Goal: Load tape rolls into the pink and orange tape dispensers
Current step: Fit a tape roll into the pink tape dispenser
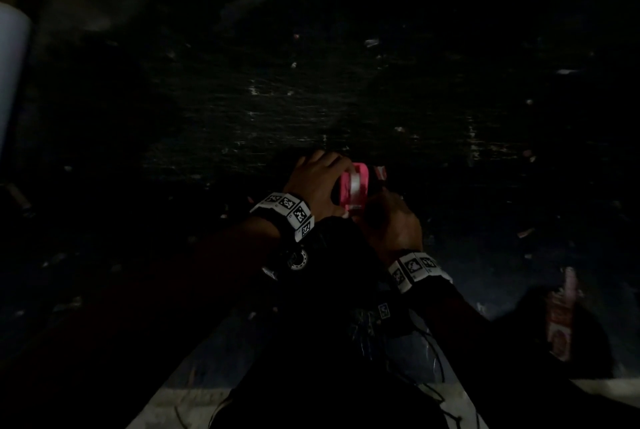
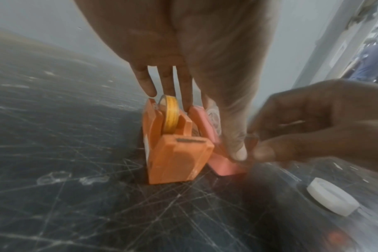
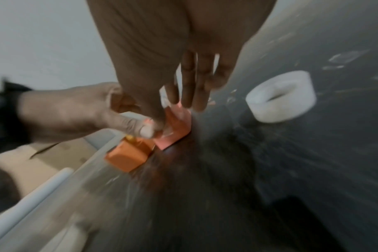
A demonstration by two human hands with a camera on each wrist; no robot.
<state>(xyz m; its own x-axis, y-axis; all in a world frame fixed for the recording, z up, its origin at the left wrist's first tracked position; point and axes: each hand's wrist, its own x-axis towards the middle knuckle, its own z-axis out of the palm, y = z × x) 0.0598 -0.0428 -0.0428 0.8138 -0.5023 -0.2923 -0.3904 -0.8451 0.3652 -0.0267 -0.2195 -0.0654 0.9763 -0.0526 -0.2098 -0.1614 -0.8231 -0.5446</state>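
Though the orange dispenser [image 2: 175,153] beside its spread fingers [image 2: 145,81] looks loaded, the left hand [image 2: 183,51] grips the pink dispenser [image 2: 223,168] while the right hand [image 2: 313,122] pinches its clear tape [image 2: 214,114], seemingly not yet threaded.

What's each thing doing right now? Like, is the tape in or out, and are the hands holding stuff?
orange dispenser, upright on the table, yellow roll loaded.
pink dispenser, beside the orange one, whitish roll inside, held by both hands.
left hand, grips the pink dispenser, thumb at its front.
right hand, pinches the pink dispenser's front end.
white tape roll, lying flat, apart, untouched.
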